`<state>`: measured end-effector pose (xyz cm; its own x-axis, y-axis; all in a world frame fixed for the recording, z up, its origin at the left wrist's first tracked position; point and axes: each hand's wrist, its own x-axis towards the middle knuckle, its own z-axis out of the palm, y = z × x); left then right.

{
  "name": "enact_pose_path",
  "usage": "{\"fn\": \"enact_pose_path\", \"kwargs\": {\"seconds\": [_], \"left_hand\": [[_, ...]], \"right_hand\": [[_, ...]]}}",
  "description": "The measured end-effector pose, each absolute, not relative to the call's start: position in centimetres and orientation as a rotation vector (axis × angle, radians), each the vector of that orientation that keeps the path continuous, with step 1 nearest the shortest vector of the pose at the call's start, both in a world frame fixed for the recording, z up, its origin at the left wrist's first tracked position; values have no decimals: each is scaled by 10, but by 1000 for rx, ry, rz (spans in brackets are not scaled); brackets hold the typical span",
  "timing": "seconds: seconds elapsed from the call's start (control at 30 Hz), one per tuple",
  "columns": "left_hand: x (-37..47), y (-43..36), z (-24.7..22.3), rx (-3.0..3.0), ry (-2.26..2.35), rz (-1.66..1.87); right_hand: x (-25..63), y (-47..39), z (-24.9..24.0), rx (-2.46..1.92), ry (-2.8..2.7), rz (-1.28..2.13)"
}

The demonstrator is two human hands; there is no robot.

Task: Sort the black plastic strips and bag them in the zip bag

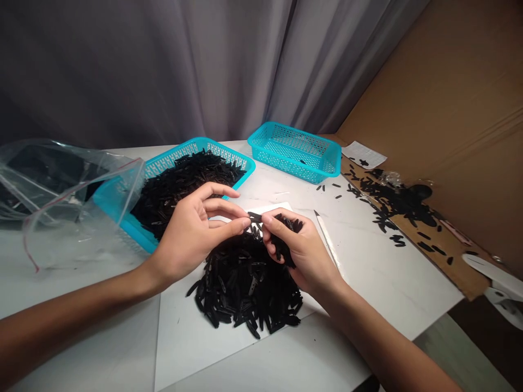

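My left hand [192, 228] pinches one end of a slim black piece [255, 218] between thumb and fingertip. The thumb and forefinger of my right hand [300, 239] grip its other end. Curled in the right palm is a handful of similar black pieces [281, 245]. Beneath both hands, a pile of these narrow, pointed-oval black pieces [245, 283] lies on a white sheet [183, 343]. Some show small slots or pale marks; their exact kind cannot be made out.
A blue basket [200, 142] heaped with black pieces stands behind my left hand, beside a clear zip bag [81, 218]. Another blue basket [294, 169] holds a small dark bit. A white pencil-like stick [328, 239] lies right. Loose pieces [408, 201] litter the cardboard [457, 272].
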<state>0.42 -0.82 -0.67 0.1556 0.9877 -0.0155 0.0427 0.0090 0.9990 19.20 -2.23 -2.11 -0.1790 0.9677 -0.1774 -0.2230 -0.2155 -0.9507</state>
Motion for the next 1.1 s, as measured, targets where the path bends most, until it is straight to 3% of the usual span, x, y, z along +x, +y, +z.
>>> {"fn": "enact_pose_path", "kwargs": {"seconds": [0.7, 0.97, 1.1], "left_hand": [[3, -7, -12, 1309, 1037, 1009], [3, -7, -12, 1371, 1062, 1041], [4, -6, -13, 1407, 1043, 1045]], "right_hand": [[192, -24, -23, -1156, -1218, 1559], [190, -25, -20, -1193, -1326, 1400], [190, -24, -23, -1171, -1287, 1561]]}}
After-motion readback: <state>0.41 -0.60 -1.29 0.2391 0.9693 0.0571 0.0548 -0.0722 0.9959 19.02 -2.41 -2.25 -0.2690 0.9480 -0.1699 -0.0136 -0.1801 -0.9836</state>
